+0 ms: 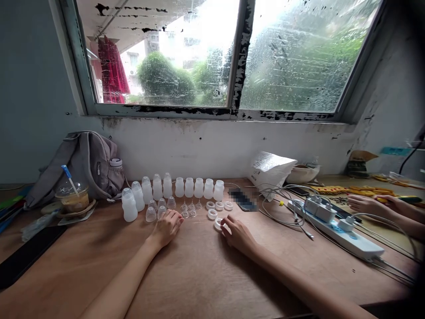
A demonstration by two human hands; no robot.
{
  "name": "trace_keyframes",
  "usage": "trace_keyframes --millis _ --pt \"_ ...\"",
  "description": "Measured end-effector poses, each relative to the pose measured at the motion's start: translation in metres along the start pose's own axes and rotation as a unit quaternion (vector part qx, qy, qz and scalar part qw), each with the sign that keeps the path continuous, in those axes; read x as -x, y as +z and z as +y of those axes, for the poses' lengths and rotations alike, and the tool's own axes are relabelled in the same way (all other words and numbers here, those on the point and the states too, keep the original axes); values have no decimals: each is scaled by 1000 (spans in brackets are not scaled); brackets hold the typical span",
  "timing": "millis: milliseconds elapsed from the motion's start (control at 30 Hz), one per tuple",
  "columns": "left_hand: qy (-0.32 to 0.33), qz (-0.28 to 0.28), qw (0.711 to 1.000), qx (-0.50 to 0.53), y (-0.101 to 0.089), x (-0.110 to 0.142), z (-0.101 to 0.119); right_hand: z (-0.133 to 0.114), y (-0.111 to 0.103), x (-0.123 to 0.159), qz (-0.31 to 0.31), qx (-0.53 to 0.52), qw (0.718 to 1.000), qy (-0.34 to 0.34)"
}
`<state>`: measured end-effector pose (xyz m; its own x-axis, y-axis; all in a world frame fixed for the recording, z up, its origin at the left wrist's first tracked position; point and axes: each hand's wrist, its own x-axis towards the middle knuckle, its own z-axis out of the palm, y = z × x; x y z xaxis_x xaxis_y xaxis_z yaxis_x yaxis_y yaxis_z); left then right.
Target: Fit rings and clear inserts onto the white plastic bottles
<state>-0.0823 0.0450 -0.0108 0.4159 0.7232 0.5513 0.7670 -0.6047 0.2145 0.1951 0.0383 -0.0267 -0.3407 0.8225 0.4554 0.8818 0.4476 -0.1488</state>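
Observation:
A row of small white plastic bottles [186, 188] stands along the back of the wooden table [199, 274]. In front of them lie clear caps [161, 207], small clear nipples [190, 209] and white rings [219, 206]. My left hand [168, 228] rests on the table with its fingers curled, fingertips close to the clear caps, holding nothing I can see. My right hand [237, 232] lies knuckles up and its fingertips touch a white ring [218, 223] on the table.
A grey backpack [83, 166] and a lidded drink cup [71, 195] sit at the left. A white power strip [338, 230] with cables lies at the right, beside another person's hands [375, 204]. A white bag [270, 170] and a bowl [302, 173] stand by the wall.

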Motion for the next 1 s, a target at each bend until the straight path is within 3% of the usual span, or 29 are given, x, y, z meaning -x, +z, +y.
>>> trace_keyframes --millis 267,533,767,1000 --pt "-11 -6 1000 -4 -1 2 1 20 11 -28 13 40 994 105" --pt "-26 18 998 -56 1 -2 -3 14 16 -50 60 8 994 86" --pt "-59 118 976 -175 -18 -54 -35 -5 25 -57 123 -82 988 39" --pt "-86 106 956 -258 -17 -107 -72 -14 22 -51 110 -136 984 12"
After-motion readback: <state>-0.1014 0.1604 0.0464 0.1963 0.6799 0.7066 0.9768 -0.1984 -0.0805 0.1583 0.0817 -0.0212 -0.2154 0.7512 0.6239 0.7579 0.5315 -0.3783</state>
